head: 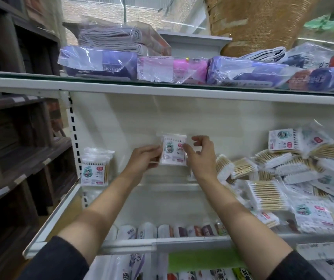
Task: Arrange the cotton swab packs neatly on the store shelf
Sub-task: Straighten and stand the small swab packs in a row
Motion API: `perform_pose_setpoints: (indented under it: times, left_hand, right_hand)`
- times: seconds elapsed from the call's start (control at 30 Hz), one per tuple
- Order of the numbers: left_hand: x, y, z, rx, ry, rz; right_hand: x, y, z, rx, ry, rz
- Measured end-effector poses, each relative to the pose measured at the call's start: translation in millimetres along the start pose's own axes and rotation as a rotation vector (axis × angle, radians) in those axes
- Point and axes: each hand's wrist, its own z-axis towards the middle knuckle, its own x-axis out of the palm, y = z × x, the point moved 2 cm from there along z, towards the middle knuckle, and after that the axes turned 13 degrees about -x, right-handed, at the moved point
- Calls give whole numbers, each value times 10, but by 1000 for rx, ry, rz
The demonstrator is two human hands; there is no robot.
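Observation:
Above the middle of the white shelf (141,211) I hold one cotton swab pack (173,150) upright, label facing me. My left hand (144,158) grips its left edge. My right hand (199,152) pinches its right edge between thumb and fingers. Another swab pack (95,168) stands upright at the shelf's far left against the upright post. A loose heap of swab packs (283,178) covers the right part of the shelf, lying at all angles.
The shelf above (162,91) carries bagged folded textiles (172,71). Below the shelf's front rail are rolled goods (162,231) and more packets. Dark wooden shelving (20,138) stands at the left. A price strip (315,251) runs along the front rail at right.

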Motion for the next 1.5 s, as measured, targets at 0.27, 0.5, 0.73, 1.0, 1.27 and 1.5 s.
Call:
perform_pose_setpoints:
  times: [0.27,0.5,0.73,1.0,1.27,1.5]
  left_hand:
    - [-220,178,-43,-20,70,-268]
    - [-174,222,-46,-40,146,-287]
    - [-184,218,-57,-19,212,-317]
    - [-235,216,-41,-10,230,-354]
    - [-234,220,-65,-11,213,-388]
    - [-254,220,-64,5,190,-421]
  right_hand:
    - [340,58,-244,386,231,736]
    - [295,31,-272,432,248,905]
    - [267,43,-281,404,247,944]
    - [298,32,-295,413,254,975]
    - [292,39,-309,393,273,1015]
    - [275,60,-306,436,273,1042]
